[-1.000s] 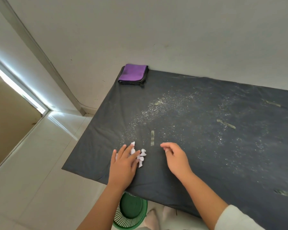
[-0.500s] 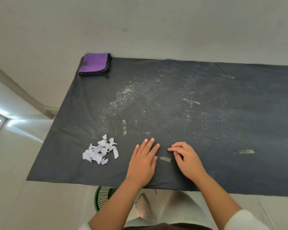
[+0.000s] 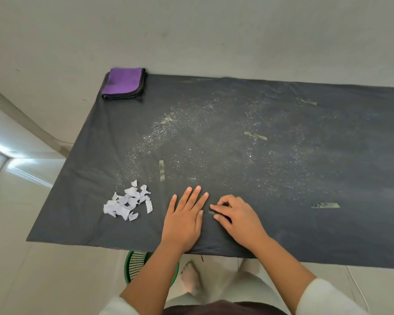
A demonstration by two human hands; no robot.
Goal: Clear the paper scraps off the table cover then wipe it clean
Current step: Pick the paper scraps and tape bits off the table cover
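Near the worktop's front edge, the left hand [image 3: 184, 220] lies flat on the table cover [image 3: 282, 178], fingers straight. Just beside it, the right hand [image 3: 238, 216] curls, fingertips pinching a small strip [image 3: 212, 213]. The paper scraps [image 3: 128, 203] sit piled toward the front-left corner.

Soft, even daylight fills the scene, brightest at a glaring strip on the floor [image 3: 0, 146] at far left; the dark table cover [image 3: 282, 178] shows glinting specks, shadows stay faint, and wide-angle distortion bends the edges, with slight softness throughout
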